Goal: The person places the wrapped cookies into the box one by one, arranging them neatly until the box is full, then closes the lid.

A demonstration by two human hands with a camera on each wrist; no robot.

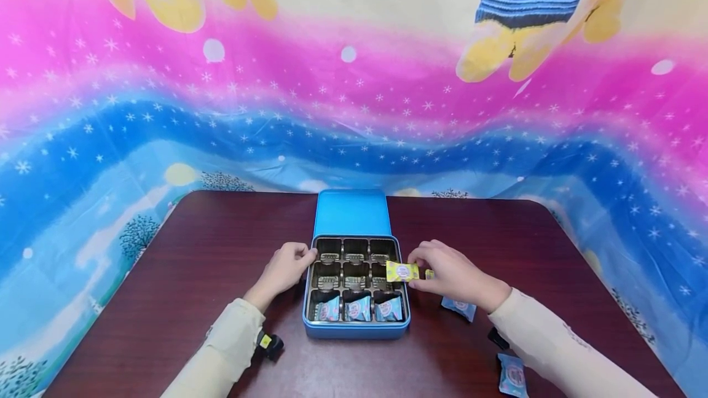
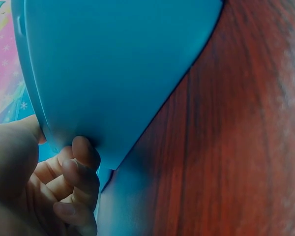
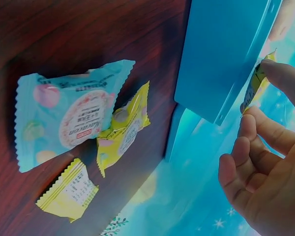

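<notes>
A blue tin (image 1: 356, 330) stands on the table with a dark insert split into three rows of compartments. Three blue macaron packets, one of them at the centre (image 1: 357, 309), lie in its front row. Thumb at the rim and fingers against the outer side, my left hand (image 1: 282, 272) holds the tin's left wall (image 2: 113, 83). Between thumb and fingertips, my right hand (image 1: 456, 272) pinches a yellow macaron packet (image 1: 402, 271) over the tin's right edge. That packet appears edge-on (image 3: 255, 86) in the right wrist view, past the tin's side.
Behind the compartments lies the tin's blue lid (image 1: 352, 212). Right of the tin are a blue packet (image 3: 73, 113) and two yellow packets, one nearer (image 3: 69, 191). Another blue packet (image 1: 512, 375) lies near the front. A black strap piece (image 1: 270, 345) is by the left sleeve.
</notes>
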